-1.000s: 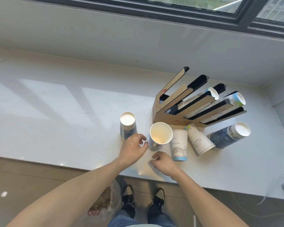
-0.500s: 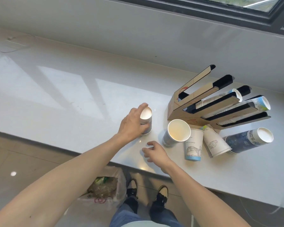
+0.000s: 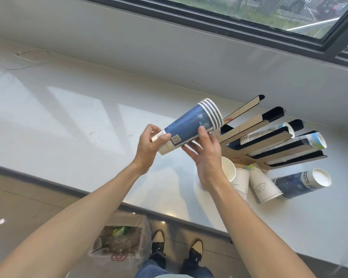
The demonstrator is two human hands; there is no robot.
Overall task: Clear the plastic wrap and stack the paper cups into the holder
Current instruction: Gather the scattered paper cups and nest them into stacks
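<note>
**Blue cup stack in hand, not yet in holder**

Floor, lower left: bag [image 3: 119, 243] with crumpled wrap/trash, beside the shoes. Can't tell if any wrap is on the cups.

Left hand [image 3: 149, 145] pinches the narrow base end of the blue cup stack [image 3: 189, 127], thumb and fingers closed on it. Stack is lifted clear of the tabletop [image 3: 68, 117], tilted, rims pointing up-right toward the holder.

Right hand [image 3: 205, 153] cradles the stack mid-body from below, thumb over the top, fingers loosely spread, so partly closed on it.

Handling, my read: paper cups are light and thin-walled; they crush if squeezed mid-wall and nested ones can slide apart. Best hold is at the base plus just under the rolled rims, where it's stiffest.

Right: slotted holder [image 3: 269, 141] lies on the tabletop, two slots already hold cups [image 3: 285, 131], slots nearest the stack look empty. Loose white cups [image 3: 249, 181] sit just in front of it; another blue stack [image 3: 301, 183] lies on its side further right.
</note>
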